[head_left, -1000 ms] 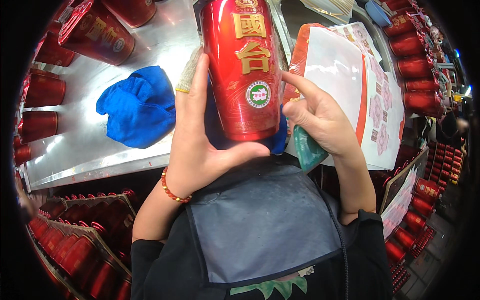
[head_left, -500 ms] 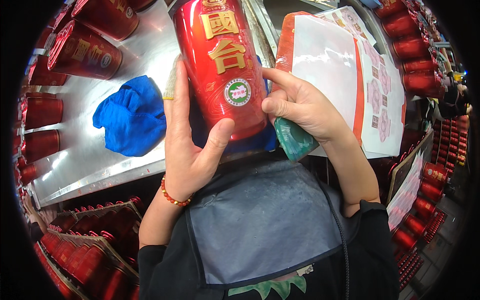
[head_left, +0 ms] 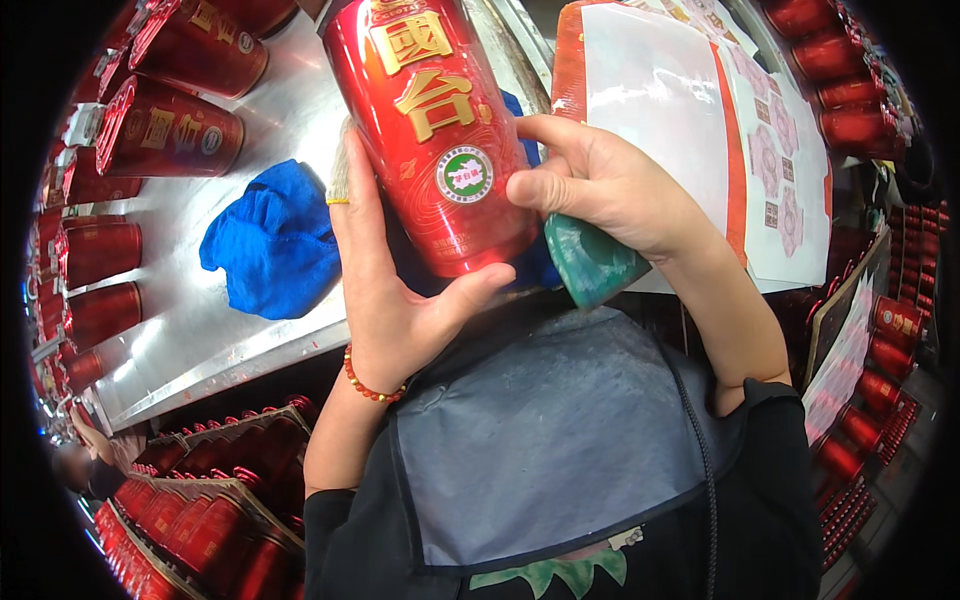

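Observation:
A glossy red bottle [head_left: 425,150] with raised gold characters and a round green-and-white sticker [head_left: 465,174] leans over the table in front of me. Along its left side and underneath, my left hand [head_left: 395,290] supports it, with the thumb stretched across below the base. A cream knitted cover with a yellow edge sits on one left finger. My right hand [head_left: 605,190] is at the bottle's right edge, its thumb tip beside the sticker. Held in that hand is a green wedge-shaped piece [head_left: 595,265], jutting out below the fingers. The bottle's back is hidden.
A crumpled blue cloth [head_left: 270,240] lies on the metal table [head_left: 180,365] at left; more blue cloth is behind the bottle. Printed white sheets [head_left: 650,120] lie at right. Red bottles [head_left: 170,128] stand at left, and crates of them [head_left: 200,530] sit below. A person is at far left.
The bottle has shifted left and tilts more. My left thumb has slid off its front to below the base. The right thumb has come onto the bottle's edge near the sticker.

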`<state>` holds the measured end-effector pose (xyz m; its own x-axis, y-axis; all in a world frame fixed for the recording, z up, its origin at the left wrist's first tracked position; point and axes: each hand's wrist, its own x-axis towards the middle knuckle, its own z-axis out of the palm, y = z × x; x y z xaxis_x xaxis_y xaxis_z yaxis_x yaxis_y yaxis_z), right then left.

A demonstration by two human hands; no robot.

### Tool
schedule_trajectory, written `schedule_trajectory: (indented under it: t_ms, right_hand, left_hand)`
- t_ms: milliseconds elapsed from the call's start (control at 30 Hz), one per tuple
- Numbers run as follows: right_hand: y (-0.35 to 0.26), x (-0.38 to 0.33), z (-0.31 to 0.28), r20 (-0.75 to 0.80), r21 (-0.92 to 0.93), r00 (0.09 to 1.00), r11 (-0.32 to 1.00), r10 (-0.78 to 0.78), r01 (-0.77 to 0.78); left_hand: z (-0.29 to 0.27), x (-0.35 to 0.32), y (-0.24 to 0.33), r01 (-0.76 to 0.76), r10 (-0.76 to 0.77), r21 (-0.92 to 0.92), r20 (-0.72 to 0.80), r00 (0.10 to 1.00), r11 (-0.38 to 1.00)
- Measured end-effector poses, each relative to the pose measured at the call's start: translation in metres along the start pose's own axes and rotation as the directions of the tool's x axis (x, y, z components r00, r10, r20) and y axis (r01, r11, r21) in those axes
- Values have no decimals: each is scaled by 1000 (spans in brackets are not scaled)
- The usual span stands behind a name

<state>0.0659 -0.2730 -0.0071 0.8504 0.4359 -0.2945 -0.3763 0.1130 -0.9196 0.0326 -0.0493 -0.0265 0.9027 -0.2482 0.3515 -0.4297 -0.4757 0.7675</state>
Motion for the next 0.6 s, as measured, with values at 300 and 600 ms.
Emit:
schedule_trajectory:
  t_ms: [300,600]
  right_hand:
    - [-4,3,-6,2,-109,1000,994,29,-28]
    - [3,-1,-12,-86,38,996,999,-8,11]
  left_hand:
    - [3,-6,-14,-37,37,-10,6,999,999]
    - [-14,-19,3,-329,371,347,-61,926,878]
